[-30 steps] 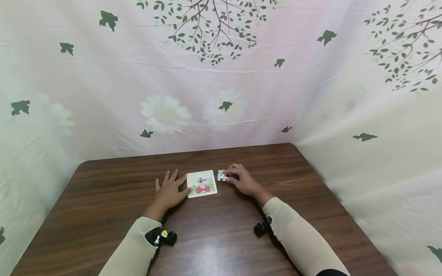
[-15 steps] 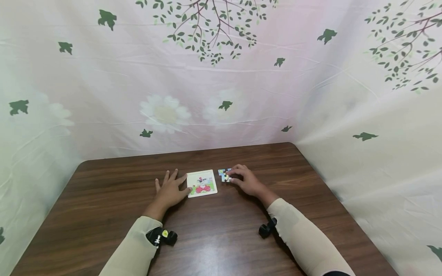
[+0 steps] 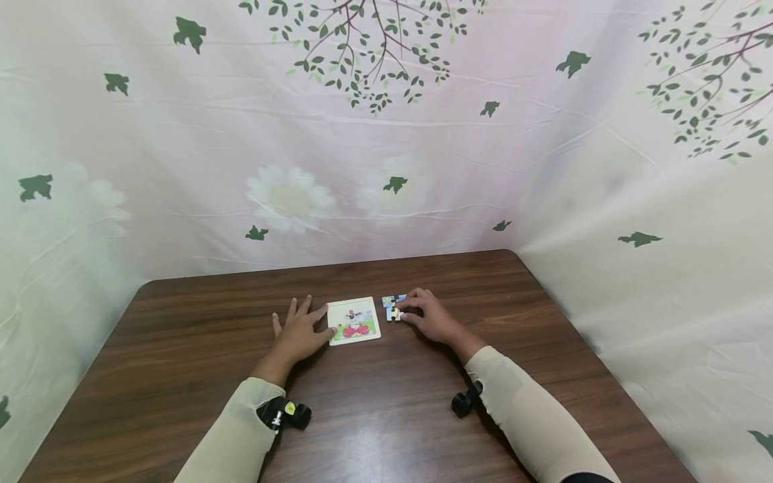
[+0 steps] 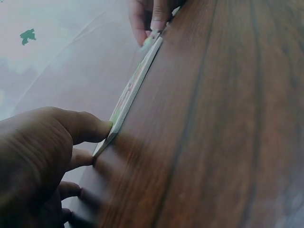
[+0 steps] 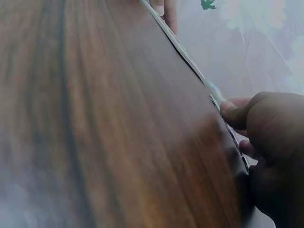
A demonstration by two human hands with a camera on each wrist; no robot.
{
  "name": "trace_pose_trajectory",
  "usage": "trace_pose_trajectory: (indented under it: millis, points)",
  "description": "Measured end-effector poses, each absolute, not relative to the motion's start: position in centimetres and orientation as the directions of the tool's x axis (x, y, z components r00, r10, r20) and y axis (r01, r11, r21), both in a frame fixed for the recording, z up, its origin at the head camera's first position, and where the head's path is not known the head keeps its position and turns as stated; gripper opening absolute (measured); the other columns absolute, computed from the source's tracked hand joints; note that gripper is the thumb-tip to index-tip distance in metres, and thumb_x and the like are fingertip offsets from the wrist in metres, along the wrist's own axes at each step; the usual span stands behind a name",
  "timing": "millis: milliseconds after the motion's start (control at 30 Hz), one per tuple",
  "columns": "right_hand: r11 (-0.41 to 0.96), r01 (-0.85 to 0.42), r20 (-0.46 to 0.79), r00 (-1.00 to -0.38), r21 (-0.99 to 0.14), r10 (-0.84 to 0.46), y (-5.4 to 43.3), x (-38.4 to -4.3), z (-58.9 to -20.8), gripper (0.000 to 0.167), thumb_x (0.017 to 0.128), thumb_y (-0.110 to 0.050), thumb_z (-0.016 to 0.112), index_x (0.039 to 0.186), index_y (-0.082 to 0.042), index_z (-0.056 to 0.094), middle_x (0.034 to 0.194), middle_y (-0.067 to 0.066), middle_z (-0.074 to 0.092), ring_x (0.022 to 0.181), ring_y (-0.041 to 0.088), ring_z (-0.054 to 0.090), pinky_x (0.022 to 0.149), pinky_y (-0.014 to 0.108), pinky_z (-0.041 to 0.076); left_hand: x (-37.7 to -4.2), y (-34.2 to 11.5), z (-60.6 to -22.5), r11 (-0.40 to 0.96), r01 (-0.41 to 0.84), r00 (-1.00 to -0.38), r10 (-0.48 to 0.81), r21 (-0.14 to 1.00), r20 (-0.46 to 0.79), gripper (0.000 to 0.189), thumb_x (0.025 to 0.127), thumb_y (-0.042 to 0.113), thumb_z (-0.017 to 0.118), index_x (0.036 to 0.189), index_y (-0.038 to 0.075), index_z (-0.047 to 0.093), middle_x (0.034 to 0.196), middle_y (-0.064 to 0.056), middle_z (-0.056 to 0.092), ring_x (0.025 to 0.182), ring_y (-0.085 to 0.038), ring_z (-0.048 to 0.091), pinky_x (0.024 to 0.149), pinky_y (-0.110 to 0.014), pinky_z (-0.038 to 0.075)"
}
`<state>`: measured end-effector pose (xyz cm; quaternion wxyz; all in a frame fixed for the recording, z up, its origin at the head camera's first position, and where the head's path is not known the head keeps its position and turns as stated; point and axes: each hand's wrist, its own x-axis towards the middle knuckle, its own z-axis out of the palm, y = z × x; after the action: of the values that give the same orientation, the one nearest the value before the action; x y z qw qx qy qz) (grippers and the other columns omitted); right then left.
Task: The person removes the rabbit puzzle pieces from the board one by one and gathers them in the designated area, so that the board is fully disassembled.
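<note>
A white-framed jigsaw board (image 3: 353, 322) with a cartoon figure in red lies flat on the table. My left hand (image 3: 298, 339) rests at its left side, fingers spread; in the left wrist view the thumb (image 4: 97, 127) touches the board's edge. Just right of the board, a pale puzzle piece (image 3: 392, 314) is pinched between the thumb and forefinger of my right hand (image 3: 430, 318). It sits low among blue puzzle pieces (image 3: 388, 301), partly hidden by the fingers. From the right wrist view, the right thumb (image 5: 230, 108) is on the pieces' thin edge.
The brown wooden table (image 3: 374, 416) extends around both hands. A patterned cloth (image 3: 338, 147) hangs behind its far edge and along the sides. Black wrist cameras are strapped over both sleeves (image 3: 519, 409).
My right hand has shifted slightly right with the pale piece, which moved a little right and nearer, showing more of the blue pieces. Over the last half second it barely moves. The left hand stays put.
</note>
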<state>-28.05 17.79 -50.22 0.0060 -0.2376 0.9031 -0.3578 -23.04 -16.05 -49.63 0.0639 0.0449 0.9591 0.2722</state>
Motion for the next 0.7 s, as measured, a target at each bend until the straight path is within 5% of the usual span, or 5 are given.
trace_pose_trajectory:
  millis: [333, 700]
  points:
    - [0.660, -0.405, 0.139, -0.898, -0.632, -0.417, 17.54, -28.09, -50.23, 0.027, 0.104, -0.014, 0.076, 0.130, -0.014, 0.080, 0.125, 0.007, 0.068, 0.119, 0.025, 0.057, 0.101, 0.043, 0.049, -22.75, -16.15, -49.40, 0.850, 0.061, -0.988, 0.125, 0.523, -0.088, 0.072, 0.105, 0.048, 0.068, 0.167, 0.018, 0.047, 0.182, -0.024, 0.018, 0.170, -0.053, -0.001, 0.125, -0.085, -0.010]
    - [0.653, -0.382, 0.121, -0.905, -0.654, -0.408, 17.45, -28.14, -50.40, 0.016, 0.100, -0.021, 0.083, 0.115, -0.017, 0.085, 0.115, 0.002, 0.065, 0.112, 0.020, 0.055, 0.099, 0.039, 0.047, -22.70, -16.13, -49.82, 0.858, 0.083, -0.988, 0.138, 0.507, -0.072, 0.072, 0.106, 0.050, 0.065, 0.168, 0.018, 0.046, 0.182, -0.024, 0.019, 0.169, -0.055, 0.000, 0.124, -0.086, -0.008]
